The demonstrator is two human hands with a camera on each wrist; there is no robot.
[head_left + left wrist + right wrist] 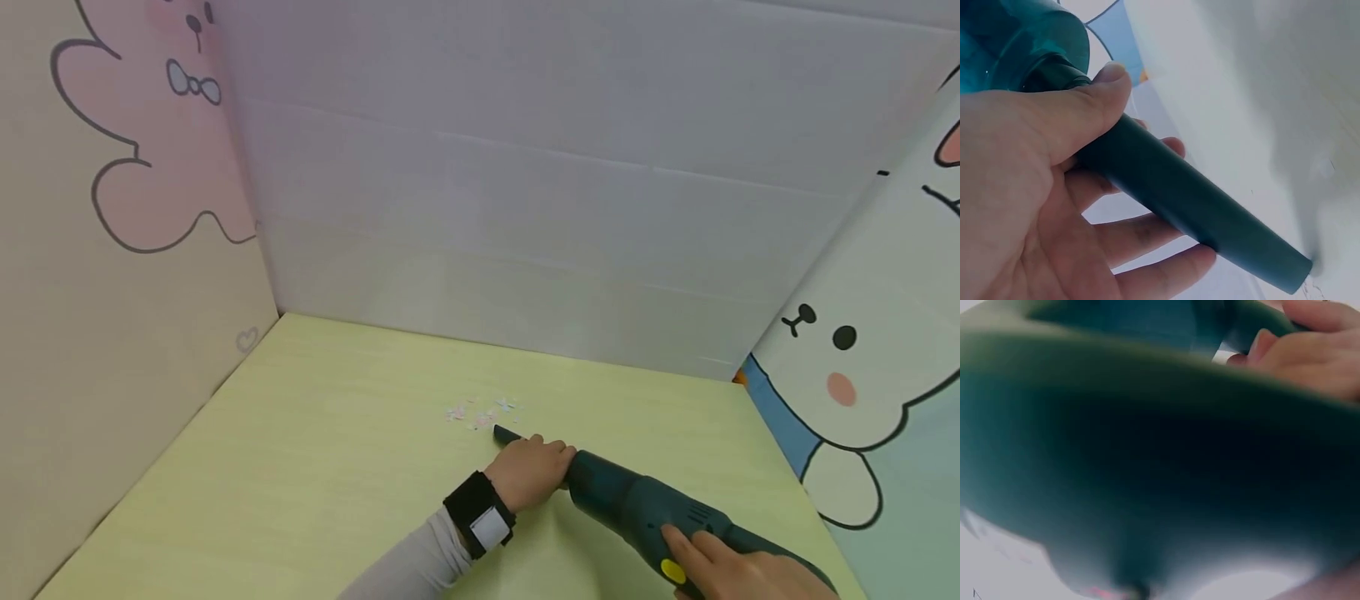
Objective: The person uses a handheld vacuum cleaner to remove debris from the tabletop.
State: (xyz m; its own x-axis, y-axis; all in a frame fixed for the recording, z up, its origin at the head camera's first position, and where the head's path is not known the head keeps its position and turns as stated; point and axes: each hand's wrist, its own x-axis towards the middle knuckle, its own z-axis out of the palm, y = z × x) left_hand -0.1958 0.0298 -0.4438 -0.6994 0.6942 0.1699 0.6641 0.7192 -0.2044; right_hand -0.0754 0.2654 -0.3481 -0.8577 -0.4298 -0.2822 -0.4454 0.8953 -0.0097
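Observation:
A dark green handheld vacuum cleaner (pixel 637 500) slants over the table at lower right in the head view. My right hand (pixel 738 571) grips its rear end, with a finger lying along the body near a yellow button (pixel 672 571). At the front, my left hand (pixel 528 471) holds the narrow crevice nozzle (pixel 1197 194), thumb on one side and fingers on the other in the left wrist view. The nozzle's tip points at a small scatter of pink and white paper scraps (pixel 457 413) on the table. In the right wrist view the blurred vacuum body (pixel 1147 444) hides most of the scene.
The pale yellow tabletop (pixel 300 433) meets a white back panel (pixel 487 208). A panel with a pink bear drawing (pixel 165 183) stands on the left, and one with a white cartoon animal (pixel 885 358) on the right.

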